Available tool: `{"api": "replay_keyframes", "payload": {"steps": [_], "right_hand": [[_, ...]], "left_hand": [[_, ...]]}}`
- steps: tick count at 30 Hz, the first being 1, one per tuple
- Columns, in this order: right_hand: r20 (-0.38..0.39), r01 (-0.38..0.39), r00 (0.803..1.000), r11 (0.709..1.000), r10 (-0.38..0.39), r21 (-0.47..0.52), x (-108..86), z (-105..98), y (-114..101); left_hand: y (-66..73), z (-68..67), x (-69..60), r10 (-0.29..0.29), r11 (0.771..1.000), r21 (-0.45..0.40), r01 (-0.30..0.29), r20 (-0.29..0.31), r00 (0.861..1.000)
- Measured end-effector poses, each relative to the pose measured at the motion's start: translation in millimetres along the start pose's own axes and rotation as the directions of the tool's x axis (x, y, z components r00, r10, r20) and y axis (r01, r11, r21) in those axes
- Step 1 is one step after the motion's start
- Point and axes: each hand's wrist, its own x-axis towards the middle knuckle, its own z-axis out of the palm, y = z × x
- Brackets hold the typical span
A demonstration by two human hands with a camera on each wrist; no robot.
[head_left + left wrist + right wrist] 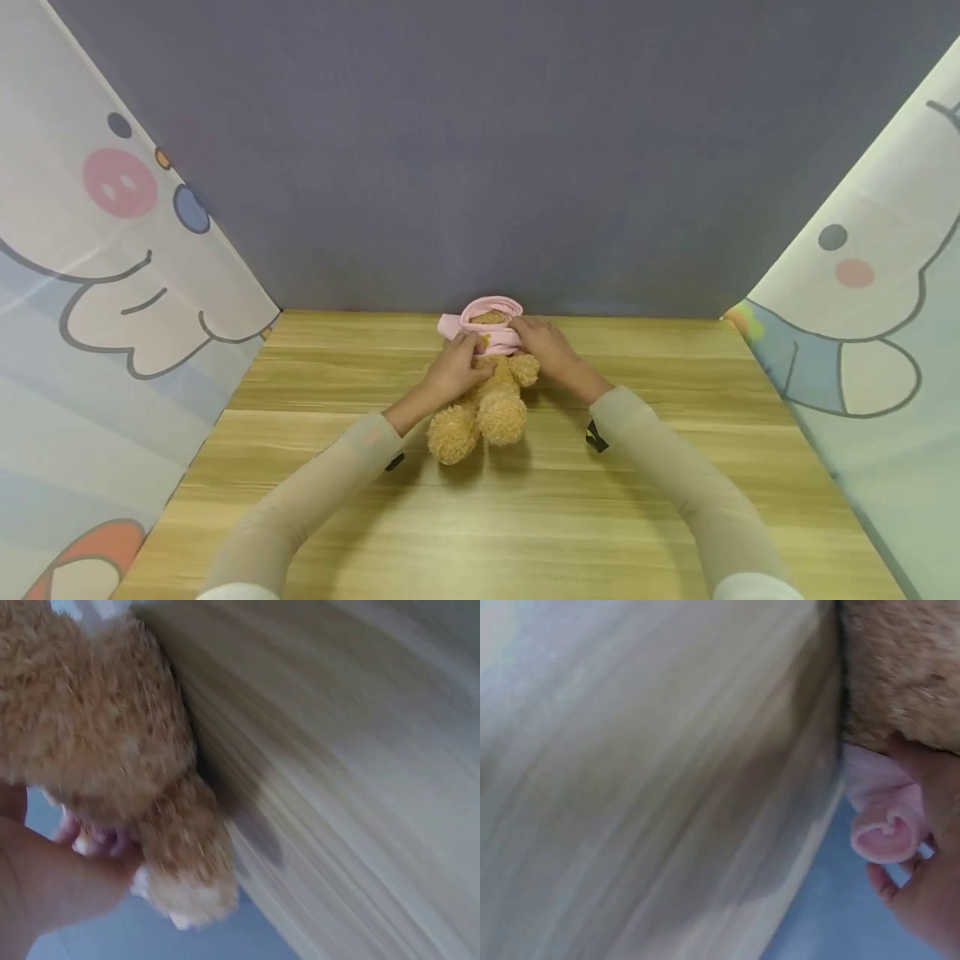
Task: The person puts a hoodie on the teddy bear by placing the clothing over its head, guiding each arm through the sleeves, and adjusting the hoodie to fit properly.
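A tan plush toy (501, 417) lies on its back on the wooden table, legs toward the person, with a pink cloth garment (501, 340) bunched over its upper part and head. The left hand (457, 368) pinches the garment's lower edge near a yellow mark. At the garment's other side, the right hand (551, 348) grips the pink fabric. In the left wrist view, plush fur (112, 727) hides most fingers of the left hand (64, 881). A rolled pink end (885, 832) shows beside the right hand (937, 881) in the right wrist view.
The wood-grain table (465, 533) meets a dark grey panel (480, 158) just behind the toy. Cloth walls with cartoon prints stand at the left (45, 333) and right (885, 333). Small dark pieces show by both wrists.
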Motion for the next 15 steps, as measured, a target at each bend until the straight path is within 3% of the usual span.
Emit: {"api": "replay_keyframes", "payload": {"steps": [4, 6, 8, 11, 15], "right_hand": [[0.108, -0.012, 0.994, 0.997, 0.004, 0.071, -3.2, -13, 2], [0.17, -0.021, 0.985, 0.99, -0.003, 0.136, -3.5, -24, 2], [0.203, -0.02, 0.979, 0.978, -0.023, 0.207, -1.2, -37, 1], [0.185, -0.008, 0.982, 0.965, -0.041, 0.261, 4.2, -57, -11], [0.152, 0.077, 0.983, 0.98, -0.105, 0.183, 13.1, -64, -37]], "left_hand": [[-11.5, -15.0, -6.2, 0.029, 0.994, -0.11, -0.023, 0.05, 0.998], [-16.6, -24.0, -9.2, 0.016, 0.995, -0.104, -0.009, 0.061, 0.998], [-18.3, -31.0, -11.1, -0.011, 0.999, -0.041, 0.014, 0.06, 0.998], [-20.6, -35.4, -9.4, -0.032, 0.999, 0.025, 0.03, 0.09, 0.995], [-18.4, -33.5, -2.9, -0.037, 0.999, 0.006, 0.037, 0.142, 0.989]]}}
